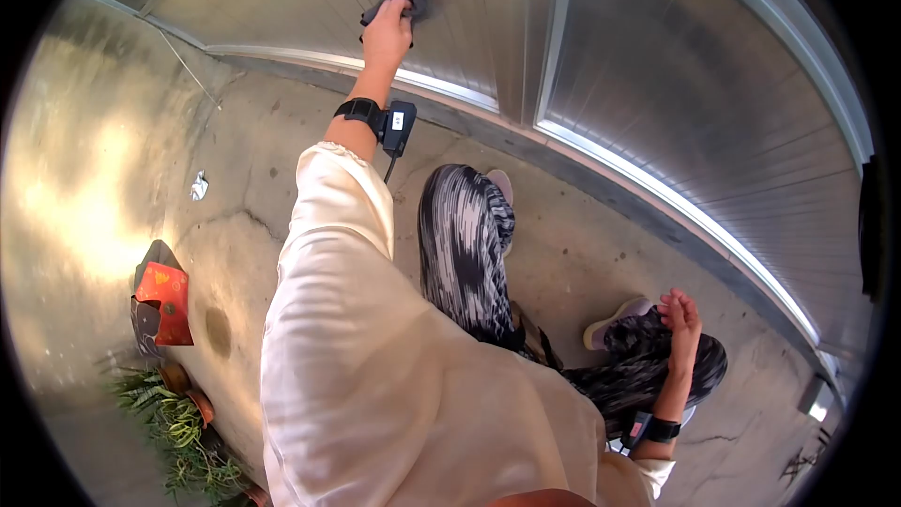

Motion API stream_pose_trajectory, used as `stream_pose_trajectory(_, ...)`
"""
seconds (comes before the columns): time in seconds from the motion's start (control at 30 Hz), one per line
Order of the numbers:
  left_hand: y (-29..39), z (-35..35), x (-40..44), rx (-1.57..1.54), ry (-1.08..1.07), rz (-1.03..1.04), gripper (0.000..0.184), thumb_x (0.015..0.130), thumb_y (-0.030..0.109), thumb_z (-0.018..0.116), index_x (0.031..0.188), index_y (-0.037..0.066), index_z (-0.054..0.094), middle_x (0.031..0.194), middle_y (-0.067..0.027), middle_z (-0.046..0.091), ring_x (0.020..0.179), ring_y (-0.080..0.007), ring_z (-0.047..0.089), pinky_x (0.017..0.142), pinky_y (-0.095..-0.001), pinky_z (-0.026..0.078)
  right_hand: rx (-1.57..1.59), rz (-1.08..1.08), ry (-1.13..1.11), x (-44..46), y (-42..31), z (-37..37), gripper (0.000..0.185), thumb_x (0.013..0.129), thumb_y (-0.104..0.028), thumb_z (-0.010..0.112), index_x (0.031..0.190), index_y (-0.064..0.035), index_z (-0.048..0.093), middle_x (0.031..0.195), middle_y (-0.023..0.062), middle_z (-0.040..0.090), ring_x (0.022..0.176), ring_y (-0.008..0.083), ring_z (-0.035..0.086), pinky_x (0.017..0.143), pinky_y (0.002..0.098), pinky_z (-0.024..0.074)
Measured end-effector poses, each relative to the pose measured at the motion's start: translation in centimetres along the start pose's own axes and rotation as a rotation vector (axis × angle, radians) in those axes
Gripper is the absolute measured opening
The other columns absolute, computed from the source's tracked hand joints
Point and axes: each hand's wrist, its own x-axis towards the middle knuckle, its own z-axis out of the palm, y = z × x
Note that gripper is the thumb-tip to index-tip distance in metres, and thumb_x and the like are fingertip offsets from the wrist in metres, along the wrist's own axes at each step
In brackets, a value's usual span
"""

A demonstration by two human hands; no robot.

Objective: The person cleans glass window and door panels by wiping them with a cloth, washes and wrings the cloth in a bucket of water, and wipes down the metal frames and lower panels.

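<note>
At the upper centre, my left hand [387,33] grips a dark grey cloth [409,2] and holds it against a ribbed metal panel [460,14]. The arm is stretched out, with a black strap and small device on the wrist. My right hand [682,312] is over my bent knee at the right, its fingers loosely bent and somewhat apart, with nothing seen in it. A second strap and device sit on that wrist.
Another metal panel [694,84] stands to the right, above a low ledge [657,211]. A red and dark bag [171,305] lies on the concrete floor [319,122] at the left, near potted plants [178,422]. A crumpled white scrap [199,186] lies beyond the bag.
</note>
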Motion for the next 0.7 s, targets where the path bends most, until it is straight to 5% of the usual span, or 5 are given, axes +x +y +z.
stream_pose_trajectory(0.17,-7.7,2.0,-14.1,0.593,-1.21,-0.27,0.024,0.079,0.016,0.057,0.099,0.007,0.068,0.108,-0.0166,0.063,0.101,-0.032,0.06,0.083,-0.0406,0.049,-0.054,-0.013,0.005,-0.1,0.5,-0.1,0.026,0.094,-0.02,0.051,0.113,-0.0024,0.057,0.095,0.0043,0.064,0.08,0.009,0.059,0.069,0.02,0.0435)
stream_pose_trajectory(0.33,-12.1,-6.9,-21.7,0.633,-1.185,-0.493,0.029,0.074,0.012,0.057,0.101,0.007,0.066,0.109,-0.0198,0.061,0.101,-0.0361,0.058,0.085,-0.0429,0.048,-0.042,-0.024,-0.002,-0.6,0.3,-0.3,0.026,0.094,-0.02,0.051,0.112,-0.0021,0.057,0.096,0.0048,0.064,0.08,0.0091,0.058,0.069,0.0204,0.0436)
stream_pose_trajectory(0.43,-15.7,-10.1,-22.7,0.562,-0.568,-0.854,0.031,0.075,0.016,0.058,0.105,0.013,0.063,0.103,-0.0168,0.064,0.096,-0.0365,0.06,0.082,-0.0437,0.048,-0.038,-0.02,-0.003,-0.2,0.2,-0.1,0.026,0.094,-0.02,0.051,0.112,-0.0025,0.057,0.096,0.0045,0.065,0.081,0.0093,0.059,0.069,0.0205,0.0439)
stream_pose_trajectory(0.53,-19.4,-11.4,-21.4,0.394,-0.749,-0.576,0.029,0.073,0.02,0.065,0.099,0.008,0.063,0.1,-0.0219,0.063,0.099,-0.0372,0.058,0.083,-0.0419,0.046,-0.064,-0.039,-0.02,-0.2,0.2,0.1,0.026,0.094,-0.019,0.051,0.113,-0.0027,0.057,0.096,0.0045,0.065,0.081,0.0096,0.06,0.069,0.021,0.0446)
stream_pose_trajectory(0.7,-7.4,-12.0,-12.9,-0.386,-0.383,-0.798,0.048,0.08,0.023,0.064,0.122,0.002,0.052,0.113,-0.0151,0.061,0.101,-0.0272,0.059,0.086,-0.0356,0.043,-0.06,-0.036,0.006,0.0,0.6,-0.3,0.026,0.093,-0.019,0.051,0.112,-0.0027,0.057,0.095,0.0051,0.065,0.081,0.0104,0.06,0.069,0.0218,0.0453)
